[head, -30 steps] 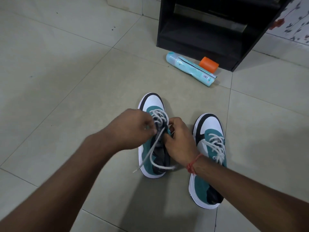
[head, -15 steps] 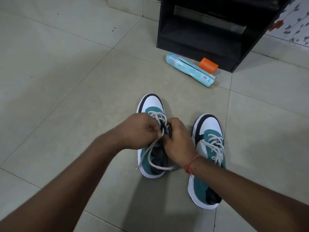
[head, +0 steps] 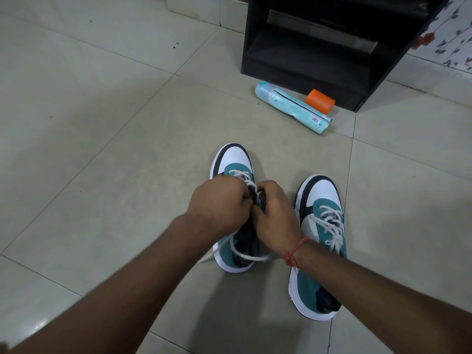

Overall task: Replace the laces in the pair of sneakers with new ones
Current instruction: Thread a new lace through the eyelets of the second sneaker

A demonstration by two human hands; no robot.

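On the tiled floor [head: 102, 149], two teal-and-white sneakers side by side. Over the left sneaker [head: 233, 159], left hand [head: 219, 200] and right hand [head: 277, 215] both curled, pinching its white lace [head: 242, 255] at the eyelets. Right sneaker [head: 320, 226] laced, untouched. Farther off, a light-blue bottle [head: 291, 106] beside a black shelf unit [head: 319, 52].

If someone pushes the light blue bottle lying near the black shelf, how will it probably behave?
The light blue bottle lies on its side on the smooth floor tiles, so a sideways push would probably make it roll. The orange cap beside it and the black shelf behind could stop it. It looks like plastic, so probably light and not fragile.
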